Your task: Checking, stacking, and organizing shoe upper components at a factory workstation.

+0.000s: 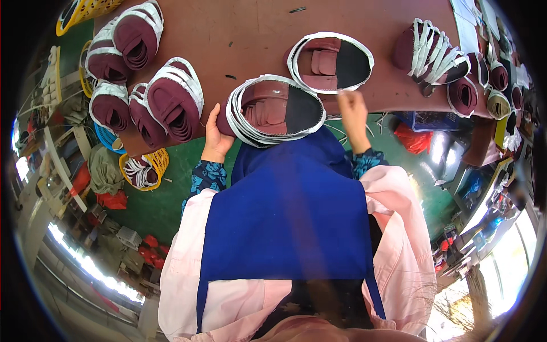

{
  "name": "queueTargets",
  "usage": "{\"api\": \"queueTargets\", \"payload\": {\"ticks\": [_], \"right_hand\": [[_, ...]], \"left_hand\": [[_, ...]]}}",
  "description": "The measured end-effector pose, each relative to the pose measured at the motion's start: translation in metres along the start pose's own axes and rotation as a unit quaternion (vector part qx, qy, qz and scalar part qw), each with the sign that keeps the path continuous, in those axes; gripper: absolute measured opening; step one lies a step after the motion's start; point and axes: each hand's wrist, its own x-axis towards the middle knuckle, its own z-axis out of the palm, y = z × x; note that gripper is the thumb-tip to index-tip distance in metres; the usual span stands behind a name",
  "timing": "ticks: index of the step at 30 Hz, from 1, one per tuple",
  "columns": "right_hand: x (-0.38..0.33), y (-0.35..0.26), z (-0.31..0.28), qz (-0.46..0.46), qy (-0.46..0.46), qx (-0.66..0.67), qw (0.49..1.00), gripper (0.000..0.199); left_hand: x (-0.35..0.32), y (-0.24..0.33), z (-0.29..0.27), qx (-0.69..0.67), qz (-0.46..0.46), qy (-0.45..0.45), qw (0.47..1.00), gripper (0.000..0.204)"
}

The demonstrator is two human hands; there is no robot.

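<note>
Two bare hands work a stack of maroon oval fabric pieces with white edging point(275, 110) at the brown table's point(239, 34) near edge: left hand point(216, 138) cupping its side, right hand point(351, 108) pinching a white edge, apparently lifting one piece away, needing clean separation.

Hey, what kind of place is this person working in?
Probably a shoe or slipper workshop. Stacks of maroon shoe uppers with white edging cover the brown worktable, the left hand steadies one stack, and yellow baskets hold more pieces.

view: we look down from our head | facing: forward over the brown surface point(256, 34) | range: close, fisheye bends the edges
</note>
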Motion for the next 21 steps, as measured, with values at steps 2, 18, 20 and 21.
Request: {"api": "queueTargets", "payload": {"ticks": [2,18,20,21], "right_hand": [[-0.031,-0.032,0.009,0.01,-0.105,-0.018,0.994,0.039],[0.032,-0.03,-0.07,-0.105,0.233,0.047,0.966,0.013],[0.054,-0.018,-0.068,-0.09,0.242,0.065,0.964,0.014],[0.063,-0.006,-0.051,-0.094,0.238,0.055,0.965,0.015]], "left_hand": [[0.002,0.0,0.0,0.006,0.014,0.017,1.0,0.043],[0.007,-0.012,-0.007,-0.041,-0.01,0.056,0.998,0.049],[0.012,-0.013,-0.002,-0.043,-0.013,0.069,0.997,0.049],[0.01,-0.008,-0.008,-0.041,-0.005,0.095,0.995,0.049]]}}
